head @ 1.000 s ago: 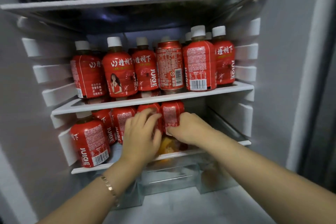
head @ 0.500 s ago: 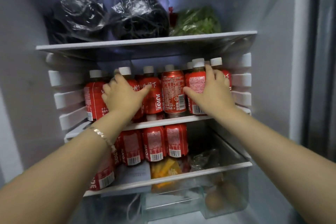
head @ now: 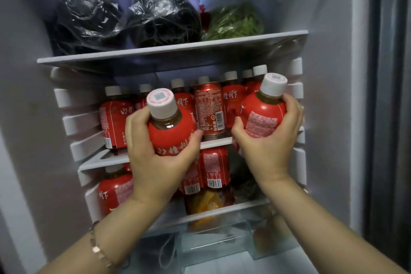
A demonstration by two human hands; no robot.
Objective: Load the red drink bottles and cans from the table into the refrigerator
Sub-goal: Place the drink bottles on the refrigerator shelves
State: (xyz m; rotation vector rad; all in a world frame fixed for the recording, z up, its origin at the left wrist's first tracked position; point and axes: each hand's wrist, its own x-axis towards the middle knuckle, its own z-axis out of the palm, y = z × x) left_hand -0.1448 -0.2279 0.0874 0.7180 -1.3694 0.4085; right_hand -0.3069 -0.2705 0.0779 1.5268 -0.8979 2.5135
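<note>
Mostly done, by the look of it: both drink shelves are crowded, and two red bottles are in hand, not yet shelved. The left-hand bottle [head: 172, 133] hangs just left of the upright red can [head: 209, 111] and nearer the camera, its white cap tipped toward the lens. The left hand [head: 153, 162] has its fingers [head: 133, 124] curled round the body, thumb on the can side. The right-hand bottle [head: 263, 115] is held just right of the can, likewise tilted, with the right hand [head: 269, 149] gripping it, fingers [head: 293, 109] wrapped round its far side. Neither bottle stands on anything.

The can stands on the middle shelf [head: 104, 159] of the refrigerator [head: 329, 95], flanked and backed by rows of white-capped red bottles. Below the can, the lower shelf [head: 240, 208] holds more red cans [head: 214, 169], a red bottle [head: 113, 193] off to the left, and an orange-coloured pack [head: 205, 201]. Above the can, the top shelf [head: 169, 48] carries two dark plastic-wrapped bundles [head: 164, 18] and leafy greens [head: 235, 22]. Lowest of all, a clear drawer [head: 213, 244] shows only blurred contents. The tabletop is out of view, so how many drinks remain there cannot be told.
</note>
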